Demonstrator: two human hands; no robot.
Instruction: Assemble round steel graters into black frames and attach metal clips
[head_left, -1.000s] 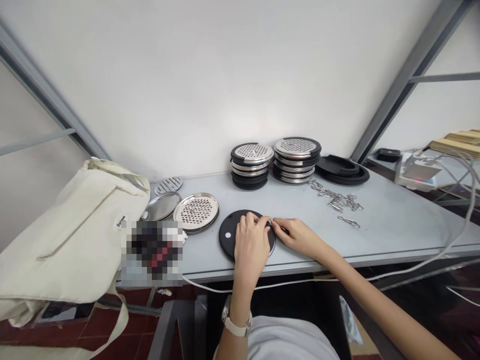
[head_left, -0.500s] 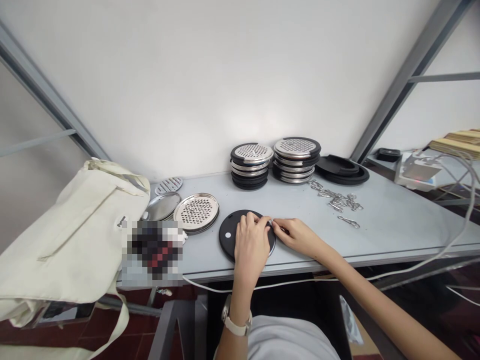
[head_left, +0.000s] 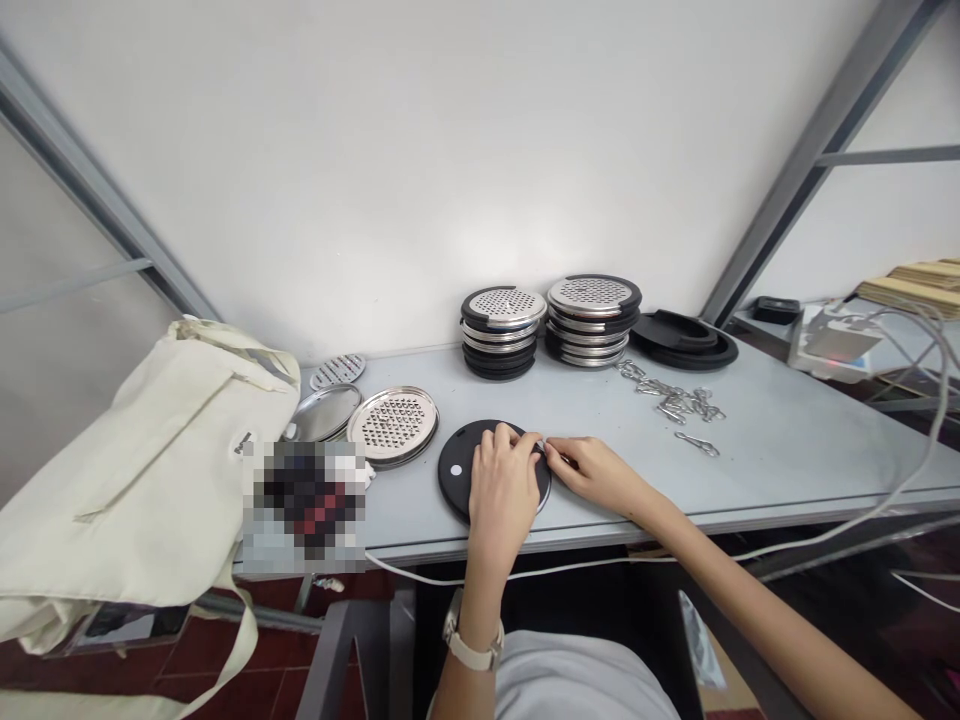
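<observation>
The left hand (head_left: pixel 504 490) lies over a black disc (head_left: pixel 456 500), its bent fingers resting on the upper face, with the index fingertip reaching toward the rim on the right; whether they grip anything cannot be told. At that same rim, the right hand (head_left: pixel 596 474) holds its thumb and index finger close together, nearly meeting the left fingertips; a small shiny bit shows there, but whether it is pinched is too small to tell. The disc sits flat on the grey table (head_left: pixel 795 450) beneath the left fingers, a white spot (head_left: pixel 456 470) just left of them and a thin silver edge to their lower right. Left of both hands' fingers, near the disc, is a round grater plate (head_left: pixel 394 424), with a plain metal plate (head_left: pixel 327 412) farther out. Beyond the fingers, toward the wall, stand a left stack (head_left: pixel 502 335) and a right stack (head_left: pixel 592 320) of black and silver discs. Off to the right of the fingertips lie a pile of metal clips (head_left: pixel 675 400) and one single clip (head_left: pixel 697 444).
</observation>
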